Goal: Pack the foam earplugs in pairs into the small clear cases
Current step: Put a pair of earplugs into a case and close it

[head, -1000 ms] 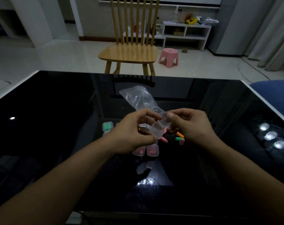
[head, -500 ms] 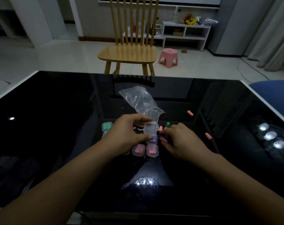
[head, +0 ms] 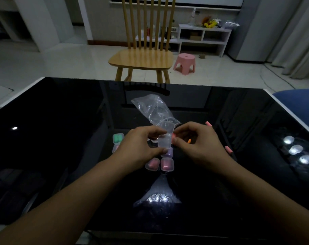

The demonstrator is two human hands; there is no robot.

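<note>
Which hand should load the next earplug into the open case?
Right. The right hand is beside the open case, apparently pinching pink and orange earplugs, though that is partly hidden. The left hand is busy holding the case.

A wooden slat-back chair point(head: 143, 57) is seen beyond the glossy black table point(head: 53, 138), with a pink stool point(head: 184, 63) placed just to its right. A white shelf unit point(head: 204, 38) is set against the far wall, and grey curtains point(head: 298, 38) are hung at the right.
</note>
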